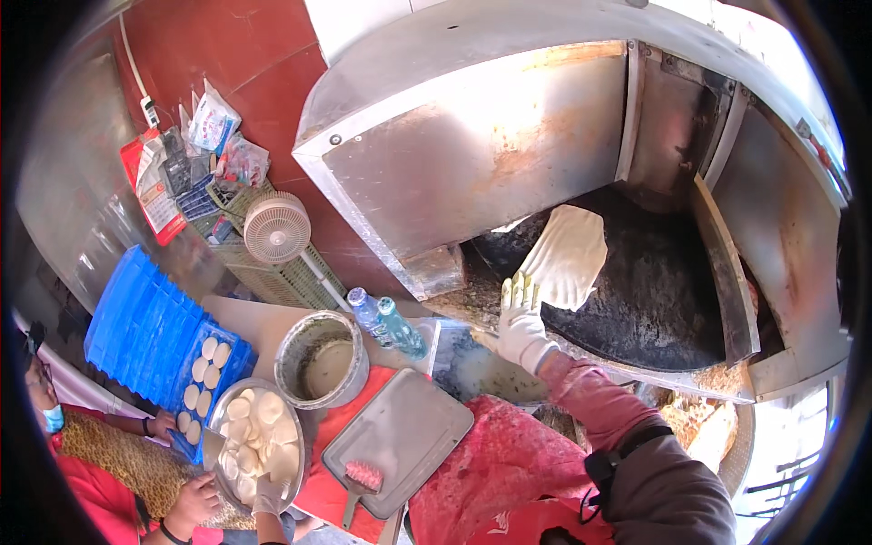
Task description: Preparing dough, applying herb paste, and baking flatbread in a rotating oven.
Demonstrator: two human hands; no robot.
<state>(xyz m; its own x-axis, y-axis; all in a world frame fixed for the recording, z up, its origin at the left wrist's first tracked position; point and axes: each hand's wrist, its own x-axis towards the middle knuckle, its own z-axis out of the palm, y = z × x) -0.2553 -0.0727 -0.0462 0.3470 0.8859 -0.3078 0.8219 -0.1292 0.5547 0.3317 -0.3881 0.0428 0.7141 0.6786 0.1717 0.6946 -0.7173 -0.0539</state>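
Note:
My right hand (523, 332), in a pale glove with green-stained fingertips, reaches over the near edge of a dark griddle (657, 300). Its fingers are extended, at the near left edge of a long, ridged sheet of dough (571, 255); whether they touch it I cannot tell. The dough lies on the griddle inside a metal hood. My left hand is out of view. Before me, a grey tray (409, 429) holds a pink-bristled brush (363, 475) on a red cloth. Left of it stands a deep metal pot (321, 361) with pale residue inside.
Co-workers' hands, one gloved (269, 494), are at a bowl (300, 449) of dough rounds and a blue tray (238, 354) of rounds. Two bottles (402, 330) and a fan (277, 228) stand beyond the pot. The hood's metal wall (490, 150) and a curved strip (725, 272) bound the griddle.

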